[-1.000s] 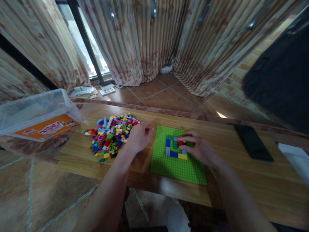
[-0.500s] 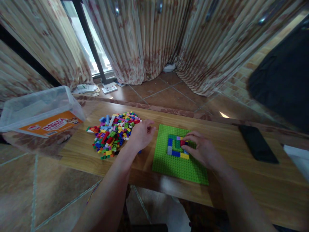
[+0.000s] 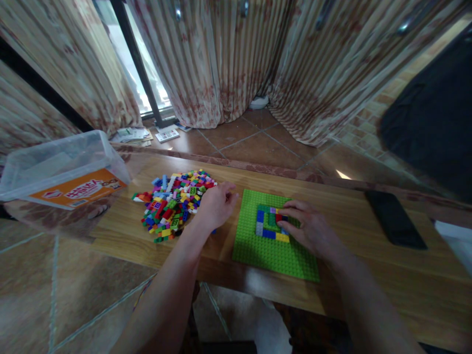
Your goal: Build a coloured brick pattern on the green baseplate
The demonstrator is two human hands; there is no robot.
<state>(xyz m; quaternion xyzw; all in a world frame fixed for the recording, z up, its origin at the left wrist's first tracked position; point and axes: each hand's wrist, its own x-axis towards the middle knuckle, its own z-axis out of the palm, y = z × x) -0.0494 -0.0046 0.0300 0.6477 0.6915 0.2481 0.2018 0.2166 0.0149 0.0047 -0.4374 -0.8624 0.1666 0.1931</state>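
A green baseplate (image 3: pixel 254 253) lies on the table, carrying a ring of blue, grey, yellow, green and purple toy bricks (image 3: pixel 268 234). My right hand (image 3: pixel 304 223) reaches over its right side, thumb and fingers pinched on a red brick (image 3: pixel 279 218) at the inner right of the ring. Part of the ring is hidden behind those fingers. Between the plate and a heap of loose toy bricks (image 3: pixel 173 204), my left hand (image 3: pixel 217 204) hovers with its fingers curled together. Whatever those fingertips hold, if anything, cannot be made out.
At the far left stands a clear plastic bin (image 3: pixel 62 162) with an orange label. A black phone (image 3: pixel 396 219) lies on the wooden table (image 3: pixel 354 211) to the right, near a white sheet (image 3: pixel 453 241). Papers (image 3: pixel 132 135) rest on the floor beneath long curtains (image 3: pixel 243 64).
Very little differs. My right hand stays at the red brick with only a slight shift of its fingers; my left hand holds its place.
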